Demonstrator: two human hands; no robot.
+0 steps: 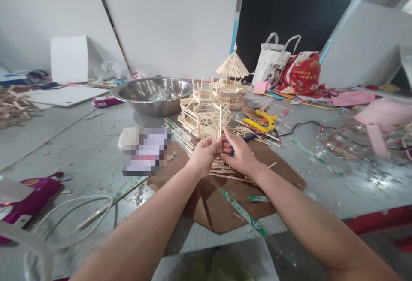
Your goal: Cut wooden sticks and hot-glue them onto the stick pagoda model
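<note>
My left hand (204, 154) is closed around a small upright bunch of pale wooden sticks (216, 138), one standing taller than the others. From the other side, my right hand (240, 152) meets the bunch, its curled fingers against the sticks and its index finger pointing up. Behind them stands a many-sided stick frame (202, 111) with uprights on top. Farther back is a stick pavilion (234, 68) with a pointed roof. Under my hands, loose sticks (225, 170) lie on a brown sheet (206, 206).
A steel basin (154, 96) holds clear plastic. Yellow-handled tool (265, 120) and a dark cable lie right. A phone (148, 150) lies left, near a purple glue gun (35, 195) with a white cord. Bags (301, 73) stand behind; a pink-topped clear container (346, 137) is far right.
</note>
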